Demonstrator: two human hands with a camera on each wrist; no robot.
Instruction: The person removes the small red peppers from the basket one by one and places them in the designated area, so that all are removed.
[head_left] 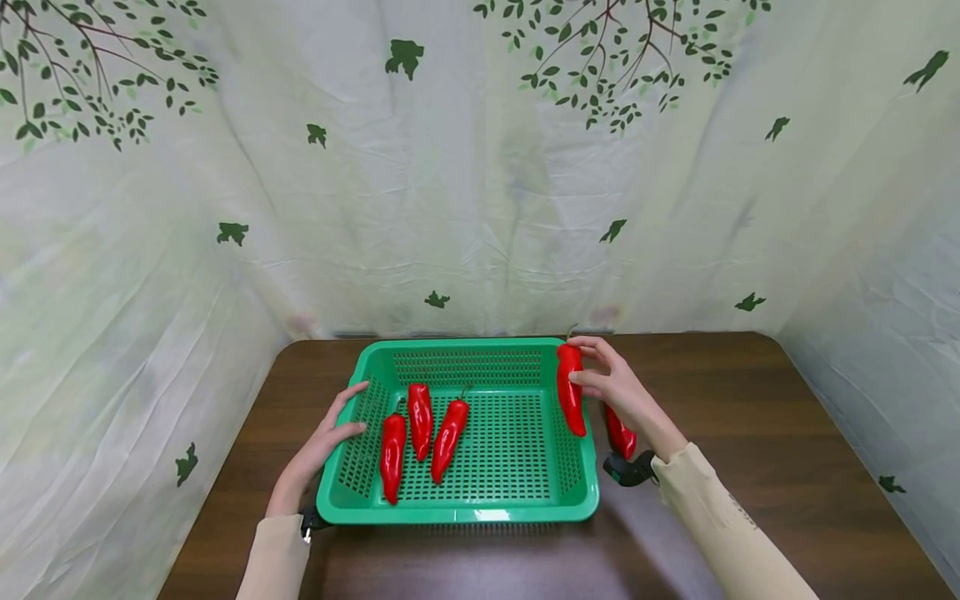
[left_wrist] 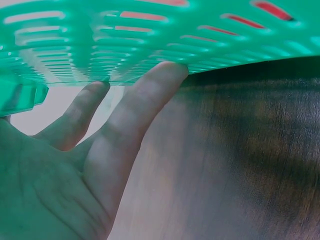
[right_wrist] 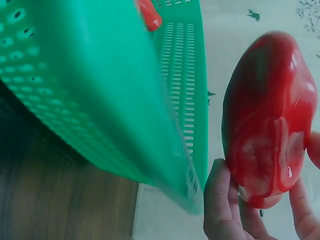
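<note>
A green plastic basket (head_left: 487, 515) stands on the table with three red chili peppers inside: one pepper (head_left: 392, 458) nearest its left wall, another pepper (head_left: 421, 421) beside it and a third pepper (head_left: 450, 440) to the right. My left hand (head_left: 322, 446) rests at the basket's left side; in the left wrist view its thumb and a finger stretch straight against the slotted wall. Over the right rim, my right hand (head_left: 615, 385) pinches a glossy red pepper (right_wrist: 270, 120) near its stem end, tip pointing down. Beneath that wrist lies one more pepper (head_left: 621, 435), partly hidden.
The brown wooden table (head_left: 750, 433) reaches out on both sides of the basket. Behind it hangs a pale curtain (head_left: 480, 208) printed with leaves and branches, which also closes off the left and right.
</note>
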